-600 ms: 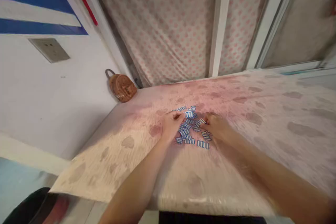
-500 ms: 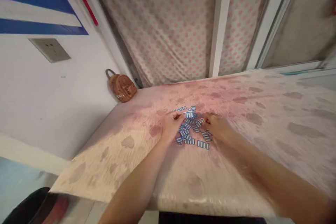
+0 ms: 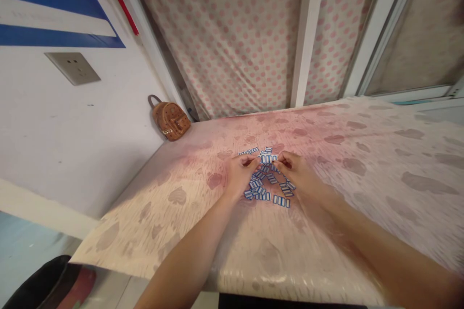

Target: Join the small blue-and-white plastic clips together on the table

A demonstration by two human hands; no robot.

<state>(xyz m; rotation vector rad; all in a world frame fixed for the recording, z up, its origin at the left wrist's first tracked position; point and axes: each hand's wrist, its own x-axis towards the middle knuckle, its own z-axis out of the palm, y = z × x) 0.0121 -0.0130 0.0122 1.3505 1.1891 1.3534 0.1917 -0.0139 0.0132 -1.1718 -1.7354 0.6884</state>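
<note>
Both hands meet over a small pile of flat blue-and-white pieces (image 3: 258,181), ladder-like with white panels edged in blue. Between them, above the pile, is one such blue-and-white piece (image 3: 268,159). My left hand (image 3: 239,174) pinches its left end. My right hand (image 3: 295,169) is closed at its right end, thumb and index finger pressed together. Whether a separate piece sits in the right fingers is too small to make out. Just past the left fingers lies a row of pieces (image 3: 249,151). One loose piece (image 3: 282,201) rests at the pile's near right.
A patterned, plastic-covered table (image 3: 181,231) spreads beneath my arms. At its far left corner, a small brown backpack (image 3: 172,120) leans by the white wall, below a socket (image 3: 75,68). Dotted curtains (image 3: 224,38) hang behind. A dark and red object (image 3: 54,280) stands beyond the left edge.
My right hand has moved left and slightly up from the pile's right side. Its fingertips now meet the piece in my left hand, which has barely moved.
</note>
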